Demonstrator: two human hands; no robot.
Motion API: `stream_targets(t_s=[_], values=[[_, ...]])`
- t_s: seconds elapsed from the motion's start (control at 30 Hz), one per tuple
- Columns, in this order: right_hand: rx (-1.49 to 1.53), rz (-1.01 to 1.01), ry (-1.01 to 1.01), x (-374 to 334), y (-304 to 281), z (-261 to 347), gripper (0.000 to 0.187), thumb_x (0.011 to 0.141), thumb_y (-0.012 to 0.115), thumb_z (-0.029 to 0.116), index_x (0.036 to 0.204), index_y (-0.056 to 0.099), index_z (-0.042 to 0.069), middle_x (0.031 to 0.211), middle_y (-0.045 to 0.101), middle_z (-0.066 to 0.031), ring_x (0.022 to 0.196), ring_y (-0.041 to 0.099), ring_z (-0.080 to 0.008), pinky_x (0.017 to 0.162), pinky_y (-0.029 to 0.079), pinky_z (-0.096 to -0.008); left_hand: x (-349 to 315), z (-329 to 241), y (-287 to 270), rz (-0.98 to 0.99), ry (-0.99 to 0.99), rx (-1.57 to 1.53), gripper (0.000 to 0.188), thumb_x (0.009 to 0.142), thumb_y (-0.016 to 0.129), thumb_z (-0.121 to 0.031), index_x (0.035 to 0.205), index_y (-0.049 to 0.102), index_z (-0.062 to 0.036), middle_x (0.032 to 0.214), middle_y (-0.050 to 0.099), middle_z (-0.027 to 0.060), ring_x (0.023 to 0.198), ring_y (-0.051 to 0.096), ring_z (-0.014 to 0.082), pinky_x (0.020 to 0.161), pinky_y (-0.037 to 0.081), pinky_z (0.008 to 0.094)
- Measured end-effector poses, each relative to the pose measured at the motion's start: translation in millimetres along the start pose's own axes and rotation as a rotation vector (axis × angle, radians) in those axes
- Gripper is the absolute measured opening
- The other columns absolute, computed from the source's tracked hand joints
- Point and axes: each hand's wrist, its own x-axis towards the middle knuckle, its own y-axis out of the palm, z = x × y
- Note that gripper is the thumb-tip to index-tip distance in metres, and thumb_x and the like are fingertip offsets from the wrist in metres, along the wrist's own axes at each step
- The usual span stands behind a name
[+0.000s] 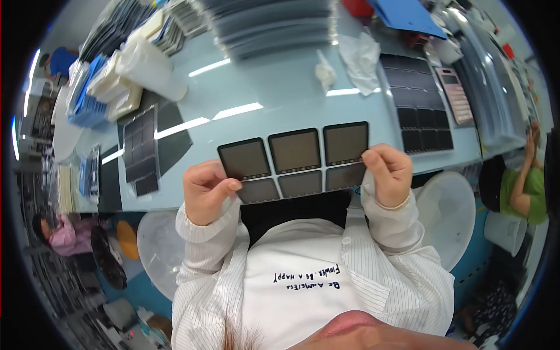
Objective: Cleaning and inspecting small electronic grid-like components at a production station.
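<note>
A sheet of several dark rectangular panels (294,153), with black borders and a row of small marks along their lower edges, is held up over the table's near edge. My left hand (204,191) pinches its left end between thumb and fingers. At the opposite end, my right hand (389,175) grips the edge with the thumb on top. The upper row of panels looks brownish grey, the lower row lighter from reflected light. Similar dark panel sheets lie flat on the table, one group on the right (424,125) and another on the left (141,146).
A glossy pale table (245,81) reflects the lights. On it stand a stack of clear sheets (274,26), a white roll (149,67), crumpled white plastic (360,58) and a pink calculator (455,96). White bins (160,245) flank me; co-workers sit at both sides.
</note>
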Motion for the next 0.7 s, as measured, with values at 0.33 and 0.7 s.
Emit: stream_targets(t_s=[0.33,0.7], values=[[0.081,-0.102,-0.001,24,32,-18,0.014,0.09,0.058,0.008,0.085,0.06,-0.005,0.075,0.056,-0.001,0.068,0.048,-0.0071,0.066,0.037,-0.0201,-4,6,-21,-0.102,-0.057,-0.163,0.012,0.084,0.063,-0.003,0.077,0.062,0.0064,0.067,0.06,0.0083,0.051,0.054,0.0101,0.045,0.04,0.0201],[0.144,-0.183,-0.026,32,44,-23,0.014,0.091,0.057,0.009,0.087,0.061,-0.003,0.078,0.06,-0.0026,0.07,0.052,-0.0081,0.067,0.04,-0.0208,8,10,-36,-0.078,-0.046,-0.18,0.008,0.085,0.061,0.001,0.08,0.063,0.0074,0.066,0.061,0.0099,0.047,0.052,0.0095,0.042,0.04,0.0197]])
